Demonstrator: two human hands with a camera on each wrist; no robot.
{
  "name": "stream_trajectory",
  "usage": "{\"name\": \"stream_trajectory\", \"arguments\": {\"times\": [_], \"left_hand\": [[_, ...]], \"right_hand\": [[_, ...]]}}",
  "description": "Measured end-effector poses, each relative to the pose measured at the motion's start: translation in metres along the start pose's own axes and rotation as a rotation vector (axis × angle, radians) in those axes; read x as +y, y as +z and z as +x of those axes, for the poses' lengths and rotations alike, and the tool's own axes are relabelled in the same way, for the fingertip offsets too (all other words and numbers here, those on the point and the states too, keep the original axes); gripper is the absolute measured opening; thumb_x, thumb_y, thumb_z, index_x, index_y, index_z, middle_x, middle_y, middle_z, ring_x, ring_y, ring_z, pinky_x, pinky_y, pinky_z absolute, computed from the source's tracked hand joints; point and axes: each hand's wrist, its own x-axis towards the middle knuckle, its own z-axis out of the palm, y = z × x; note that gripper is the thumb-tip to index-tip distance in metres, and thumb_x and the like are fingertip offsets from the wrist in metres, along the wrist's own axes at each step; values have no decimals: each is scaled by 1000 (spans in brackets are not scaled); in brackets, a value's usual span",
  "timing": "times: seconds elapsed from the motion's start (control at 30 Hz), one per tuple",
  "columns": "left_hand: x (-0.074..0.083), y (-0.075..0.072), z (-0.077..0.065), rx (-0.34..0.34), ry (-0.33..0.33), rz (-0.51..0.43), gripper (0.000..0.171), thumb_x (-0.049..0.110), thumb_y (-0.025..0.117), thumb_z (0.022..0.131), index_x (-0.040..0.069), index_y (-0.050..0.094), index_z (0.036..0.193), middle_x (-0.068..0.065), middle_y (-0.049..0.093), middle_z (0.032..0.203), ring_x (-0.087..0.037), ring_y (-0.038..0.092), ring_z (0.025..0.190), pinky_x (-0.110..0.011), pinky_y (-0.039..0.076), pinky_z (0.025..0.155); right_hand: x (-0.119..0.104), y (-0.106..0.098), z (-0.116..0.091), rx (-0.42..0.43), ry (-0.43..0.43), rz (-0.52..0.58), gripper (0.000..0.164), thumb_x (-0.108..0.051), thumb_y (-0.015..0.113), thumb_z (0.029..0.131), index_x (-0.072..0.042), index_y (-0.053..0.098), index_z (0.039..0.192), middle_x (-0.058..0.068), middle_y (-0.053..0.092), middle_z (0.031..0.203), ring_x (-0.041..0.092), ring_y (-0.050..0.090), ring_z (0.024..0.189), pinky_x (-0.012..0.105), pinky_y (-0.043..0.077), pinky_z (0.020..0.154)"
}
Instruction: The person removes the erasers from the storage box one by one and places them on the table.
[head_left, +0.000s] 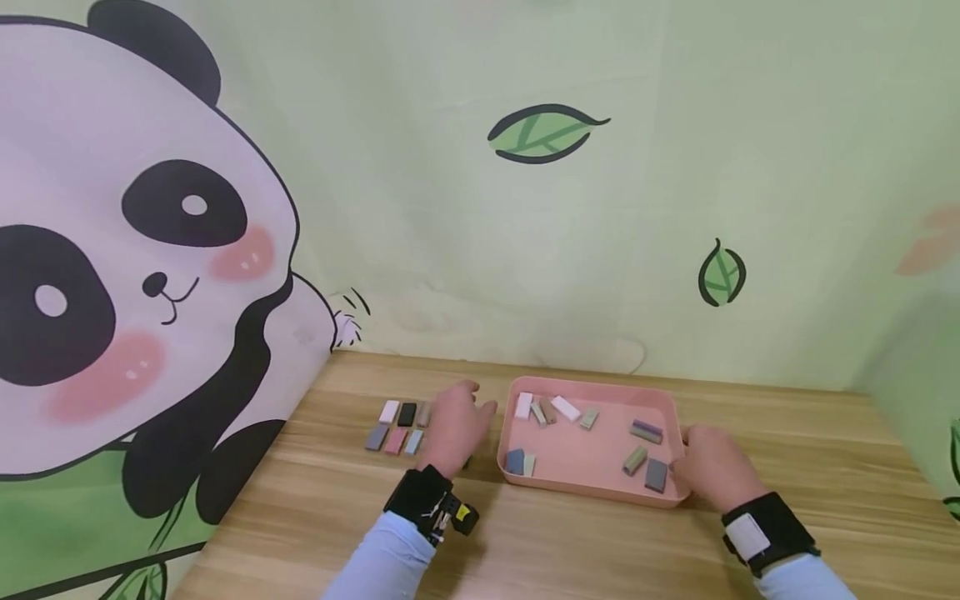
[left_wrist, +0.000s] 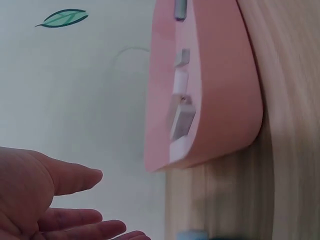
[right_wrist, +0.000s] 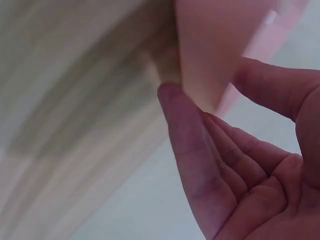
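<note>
Counter [head_left: 600, 542], wood-grained, green printed cloth [head_left: 420, 192] behind. Work looks partway along, by my judgement.

Laid out so far: two short rows of small rectangular blocks on the counter, off to my left. Far row: a white block [head_left: 388, 412], a black block [head_left: 407, 414], a brown block [head_left: 424, 414] partly behind my hand. Near row: a blue-grey block [head_left: 377, 437], a pink block [head_left: 395, 442], a light blue block [head_left: 413, 442]. My left hand may hide more.

Left to deal with, as I read it: about ten blocks lying loose in the shallow pink rectangular tray [head_left: 577, 454], at odd angles. Among them a dark grey block [head_left: 656, 476] near its right end, and a blue block [head_left: 515, 461] against a pale green one [head_left: 529, 464] in the near left corner.

Left hand [head_left: 456, 429]: between rows and tray, fingers [left_wrist: 90, 231] loosely spread, thumb apart, nothing held that I can see.

Right hand [head_left: 717, 467]: fingers [right_wrist: 187, 135] and thumb pinching the tray's right end wall.
</note>
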Motion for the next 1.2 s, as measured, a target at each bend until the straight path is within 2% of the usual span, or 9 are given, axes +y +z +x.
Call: {"name": "stream_trajectory", "arguments": {"times": [0.07, 0.17, 0.3, 0.37, 0.43, 0.53, 0.67, 0.97, 1.2], "left_hand": [[2, 9, 1, -18, 6, 2, 45, 31, 62, 87, 2, 59, 120, -15, 66, 111, -23, 63, 93, -36, 52, 72], [3, 21, 0, -34, 12, 15, 42, 29, 61, 87, 0, 60, 118, -16, 66, 112, -23, 63, 93, -38, 52, 75], [2, 34, -2, -60, -4, 42, 37, 26, 62, 87, 0, 62, 115, -14, 67, 107, -19, 60, 79, -32, 51, 68], [2, 40, -3, -88, -23, 27, 28, 23, 61, 88, 1, 65, 105, -12, 68, 93, -17, 58, 69, -29, 48, 57], [2, 43, -3, -121, -56, 0, 17, 19, 60, 88, 4, 67, 91, -9, 64, 77, -17, 55, 59, -27, 42, 48], [3, 47, -4, -156, -105, -33, 15, 10, 56, 87, 8, 63, 74, -4, 53, 61, -18, 52, 51, -27, 38, 42], [4, 48, -4, -158, -137, -18, 15, 5, 56, 86, 10, 62, 73, -3, 54, 62, -18, 53, 52, -26, 40, 43], [4, 47, -4, -171, -140, -6, 12, 3, 59, 84, 9, 63, 73, -5, 57, 65, -18, 54, 54, -27, 41, 43], [3, 46, 1, -173, -209, -2, 6, 5, 64, 81, 8, 61, 78, -7, 57, 71, -21, 54, 59, -28, 43, 46]], "right_hand": [[-2, -5, 0, 17, -10, -2, 40, -14, 64, 83, 10, 56, 115, 12, 57, 81, 19, 53, 64, 28, 40, 52], [-8, -10, 0, 61, -46, -41, 47, -18, 64, 85, 11, 52, 120, 16, 59, 86, 21, 53, 66, 29, 39, 53], [-20, -13, 2, 66, -73, -25, 45, -17, 61, 87, 7, 52, 124, 24, 61, 106, 23, 54, 74, 28, 41, 57], [-25, -12, 4, 65, -88, -11, 43, -16, 61, 87, 5, 53, 124, 24, 60, 113, 22, 55, 72, 28, 41, 54], [-29, -12, 8, 58, -106, -7, 42, -15, 61, 86, 4, 54, 123, 23, 60, 111, 20, 55, 67, 29, 41, 51], [-33, -10, 15, 48, -158, -19, 43, -15, 64, 85, 2, 55, 123, 22, 61, 111, 21, 58, 72, 36, 50, 60], [-34, -7, 27, 24, -216, -40, 42, -12, 64, 84, 2, 56, 122, 23, 59, 120, 25, 58, 93, 48, 49, 84], [-30, 9, 51, 7, -268, -95, 38, -2, 66, 77, 5, 60, 115, 23, 61, 115, 30, 59, 96, 53, 46, 89], [-29, 17, 59, 31, -317, -154, 29, 2, 67, 75, 5, 65, 104, 22, 63, 106, 28, 58, 88, 49, 48, 85]]}}
